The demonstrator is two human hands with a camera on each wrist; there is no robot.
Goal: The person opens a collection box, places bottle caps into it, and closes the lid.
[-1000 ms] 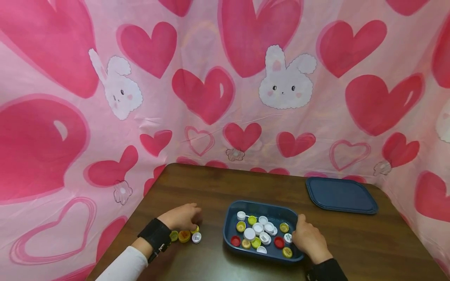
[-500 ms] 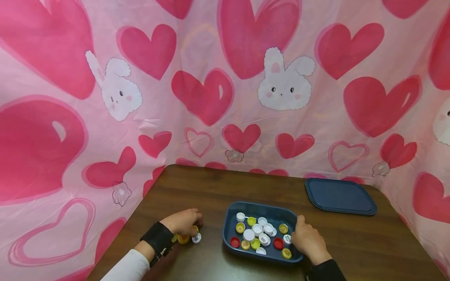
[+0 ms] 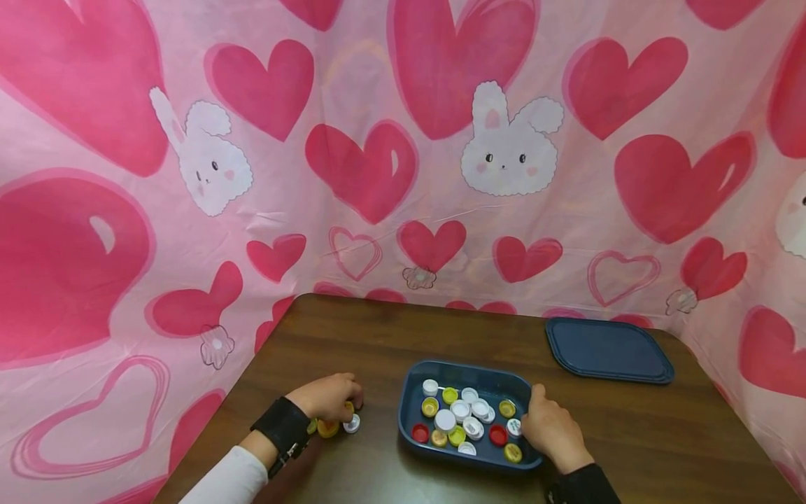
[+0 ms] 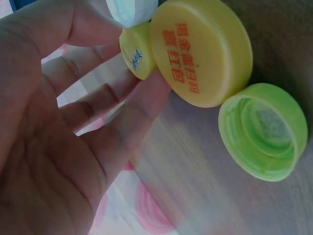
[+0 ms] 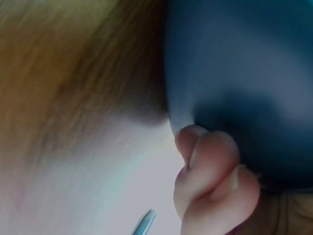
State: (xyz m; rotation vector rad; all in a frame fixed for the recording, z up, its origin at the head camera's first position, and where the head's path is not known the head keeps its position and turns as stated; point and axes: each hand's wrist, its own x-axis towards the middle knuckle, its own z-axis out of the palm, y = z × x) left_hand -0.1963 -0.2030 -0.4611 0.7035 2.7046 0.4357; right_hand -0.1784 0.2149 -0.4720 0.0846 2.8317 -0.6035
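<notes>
We see our left hand [image 3: 327, 397] lying relaxed over loose caps [image 3: 340, 425], partly hiding them; our right hand [image 3: 550, 428] grips the blue tray [image 3: 415, 378], fingertips blurred.

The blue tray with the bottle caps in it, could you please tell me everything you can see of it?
The blue tray is a shallow, rounded-corner rectangle that looks like plastic, lying flat on the brown table. It holds loose bottle caps in white, yellow, green and red. The right hand grips its right rim. Its matching lid lies apart, farther back to the right.
</notes>
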